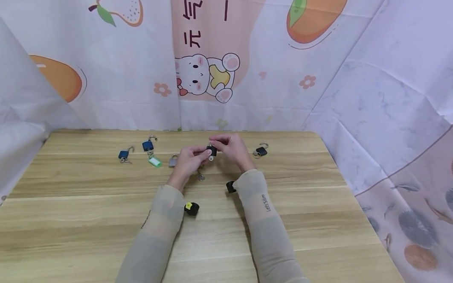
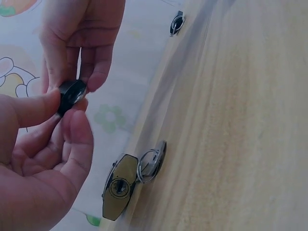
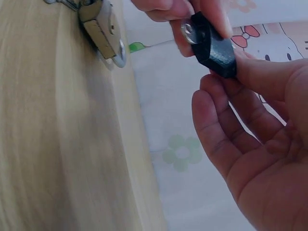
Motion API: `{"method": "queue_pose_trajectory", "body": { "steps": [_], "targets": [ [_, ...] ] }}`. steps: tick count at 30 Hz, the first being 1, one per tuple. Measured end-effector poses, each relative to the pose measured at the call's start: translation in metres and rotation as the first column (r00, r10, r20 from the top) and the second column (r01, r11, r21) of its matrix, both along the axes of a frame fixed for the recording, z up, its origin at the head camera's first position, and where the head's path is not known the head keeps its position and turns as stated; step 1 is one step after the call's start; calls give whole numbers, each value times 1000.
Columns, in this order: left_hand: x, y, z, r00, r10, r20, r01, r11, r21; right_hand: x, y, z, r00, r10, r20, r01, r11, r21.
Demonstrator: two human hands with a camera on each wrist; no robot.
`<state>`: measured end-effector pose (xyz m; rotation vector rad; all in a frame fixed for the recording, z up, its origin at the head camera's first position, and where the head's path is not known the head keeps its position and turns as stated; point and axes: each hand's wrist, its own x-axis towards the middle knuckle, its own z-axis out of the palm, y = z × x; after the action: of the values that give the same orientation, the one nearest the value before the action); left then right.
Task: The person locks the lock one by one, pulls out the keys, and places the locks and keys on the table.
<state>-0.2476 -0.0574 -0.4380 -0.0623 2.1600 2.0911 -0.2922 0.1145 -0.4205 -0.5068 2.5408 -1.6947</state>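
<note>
A small black padlock [image 1: 213,151] is held up between both hands over the back of the table, with a key [image 1: 211,158] at its lower end. My left hand [image 1: 189,161] pinches the lock's body between thumb and fingers. From the other side, my right hand [image 1: 231,149] pinches the lock near its shackle. In the left wrist view the black padlock [image 2: 72,94] sits between the two sets of fingertips. The right wrist view shows the black lock body [image 3: 214,48] with a round key head [image 3: 188,32] beside it.
Two blue padlocks [image 1: 123,154] with raised shackles lie left, one with a green tag [image 1: 155,161]. A metal padlock [image 1: 173,161] and a key [image 1: 201,177] lie beside my left hand. Another black padlock [image 1: 262,151] lies right. Black objects [image 1: 191,209] sit near my forearms.
</note>
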Motion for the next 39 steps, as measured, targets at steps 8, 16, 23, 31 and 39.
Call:
{"method": "queue_pose_trajectory", "body": {
  "steps": [8,16,23,31,39],
  "targets": [
    [0,-2,4,998,-66,-5,66,998,-15,-2,4,3,1000,18,-6,-18,999,-41],
    [-1,-4,5,997,-72,19,72,997,-6,-2,4,2,1000,-4,28,5,999,-52],
    [-2,-3,6,1000,22,-11,-21,999,41,-2,5,4,1000,-9,24,11,995,-97],
    [0,-4,8,995,91,-34,-88,994,72,-3,7,4,999,17,51,-13,997,-76],
    [0,-4,7,994,95,-53,-92,994,53,0,5,2,993,58,106,-55,998,-28]
  ]
}}
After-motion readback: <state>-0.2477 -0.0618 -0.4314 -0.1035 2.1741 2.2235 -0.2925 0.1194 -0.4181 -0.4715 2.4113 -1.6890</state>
